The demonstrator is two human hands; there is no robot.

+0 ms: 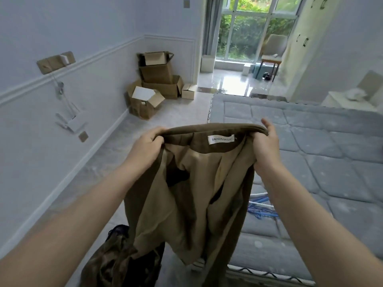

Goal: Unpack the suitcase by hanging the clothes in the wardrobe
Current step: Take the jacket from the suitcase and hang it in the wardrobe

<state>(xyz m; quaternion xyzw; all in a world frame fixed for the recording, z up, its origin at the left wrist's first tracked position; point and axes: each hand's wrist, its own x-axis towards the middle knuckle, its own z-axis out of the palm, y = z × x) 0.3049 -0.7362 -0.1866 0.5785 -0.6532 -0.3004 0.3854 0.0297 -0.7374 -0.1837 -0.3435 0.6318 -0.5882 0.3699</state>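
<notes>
The left hand (147, 146) grips one side of the brown jacket (192, 187) collar, and the right hand (266, 148) grips the other side. The jacket hangs beside the bed (331, 154). It looks unhung yet; more clothes (116, 259) lie below.

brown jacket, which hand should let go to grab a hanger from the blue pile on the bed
Right, probably. The right hand grips the brown jacket on the bed side, nearest the blue hangers; the left hand can hold the collar.

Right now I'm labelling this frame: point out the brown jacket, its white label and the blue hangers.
brown jacket (215, 129), head view, on its collar.
white label (221, 139), head view, mid-tag.
blue hangers (261, 211), head view, on the pile.
</notes>
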